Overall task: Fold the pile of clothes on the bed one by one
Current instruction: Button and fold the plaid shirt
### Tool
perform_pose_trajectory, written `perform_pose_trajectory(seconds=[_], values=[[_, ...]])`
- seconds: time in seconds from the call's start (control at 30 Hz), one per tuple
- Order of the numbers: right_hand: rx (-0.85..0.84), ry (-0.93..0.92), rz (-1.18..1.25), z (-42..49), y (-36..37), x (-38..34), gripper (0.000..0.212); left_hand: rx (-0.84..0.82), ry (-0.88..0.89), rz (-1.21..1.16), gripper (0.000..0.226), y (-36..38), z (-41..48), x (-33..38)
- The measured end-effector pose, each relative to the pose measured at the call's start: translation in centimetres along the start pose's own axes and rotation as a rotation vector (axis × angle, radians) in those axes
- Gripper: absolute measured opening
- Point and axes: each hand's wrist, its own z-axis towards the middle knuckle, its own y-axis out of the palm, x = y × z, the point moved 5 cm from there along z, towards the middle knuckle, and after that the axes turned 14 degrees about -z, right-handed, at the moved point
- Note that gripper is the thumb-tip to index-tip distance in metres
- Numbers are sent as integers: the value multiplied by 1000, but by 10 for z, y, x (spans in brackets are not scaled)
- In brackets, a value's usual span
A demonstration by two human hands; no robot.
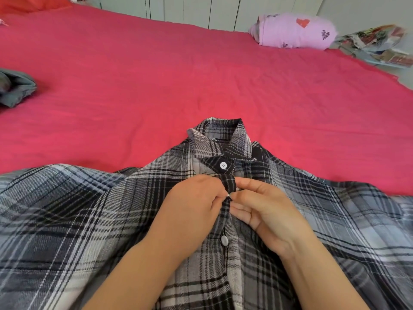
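Note:
A grey, black and white plaid shirt (pixel 89 220) lies front-up on the red bed (pixel 156 74), collar pointing away from me. Its top button is fastened and a lower white button shows on the placket. My left hand (pixel 194 211) and my right hand (pixel 261 211) meet at the placket just below the collar. Both pinch the dark placket strip around a small white button between them. The sleeves spread out to the left and right edges of the view.
A folded lilac garment with heart prints (pixel 295 31) sits at the far right of the bed. A grey folded garment (pixel 15 88) lies at the left edge. A patterned cloth heap (pixel 377 43) lies off the bed's far right corner. Pale wardrobe doors (pixel 201 10) stand behind.

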Motion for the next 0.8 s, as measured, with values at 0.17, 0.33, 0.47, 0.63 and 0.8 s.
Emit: perform_pose_trajectory(seconds=[0.17,0.33,0.47,0.63,0.8], values=[[3,27,70,0,-1,1,26,36,24,-27,13,-2,2,-1],[-19,52,98,0,1,2,31,83,-210,-330,14,-8,2,-4],[-11,57,110,-1,1,1,30,136,-400,-536,11,-8,0,-13],[3,43,121,-3,4,0,29,140,-527,-743,12,-6,-2,-16],[-12,38,109,-3,7,0,28,141,-688,-906,15,-1,-4,-20]])
